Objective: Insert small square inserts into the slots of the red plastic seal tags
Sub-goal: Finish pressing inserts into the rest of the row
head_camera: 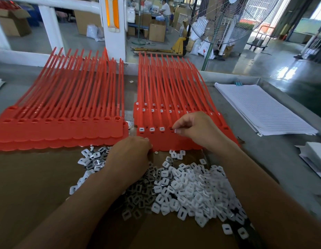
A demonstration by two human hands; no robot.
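Note:
Two stacks of red seal tags lie on the bench, long tails pointing away. The left stack (62, 128) has empty slots. In the right stack (161, 139), the front row holds three white square inserts (151, 129) in its leftmost slots. My right hand (193, 128) hovers over the fourth slot, its fingertips pinching a small white insert (178, 131) against it. My left hand (132, 155) rests, fingers curled, on the front edge of that stack, above a loose pile of white and metal inserts (188, 191) on brown cardboard.
A stack of lined white paper (263, 108) lies on the right of the grey bench, with more white sheets (314, 155) at the right edge. Beyond the bench stand a white pillar (113, 27), a large floor fan (220, 20), boxes and a distant person.

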